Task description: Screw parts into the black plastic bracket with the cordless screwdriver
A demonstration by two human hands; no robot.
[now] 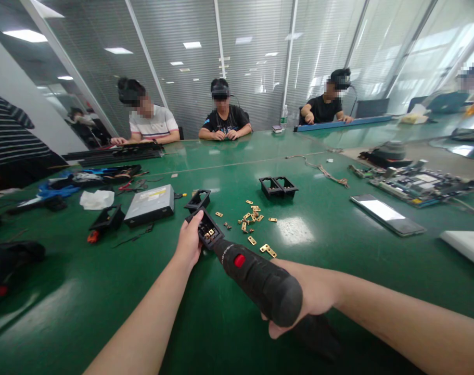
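Observation:
My right hand (299, 299) is closed around a black electric screwdriver (256, 278) with a red button, its tip pointing into a small black plastic frame (206, 229). My left hand (189, 240) grips that frame at its left side and holds it on the green table (307, 260). Small brass plates sit inside the frame. Several loose brass plates (252, 216) lie scattered just beyond it. Another black frame (198, 199) rests behind, and a double black frame (278, 186) lies further right.
A grey optical drive (150, 204) and white tissue (97, 199) lie at left with tools and cables. A circuit board (416, 185), a phone (387, 214) and a white slab (466, 247) sit at right. Three people sit along the far side; a striped sleeve (10, 135) is at left.

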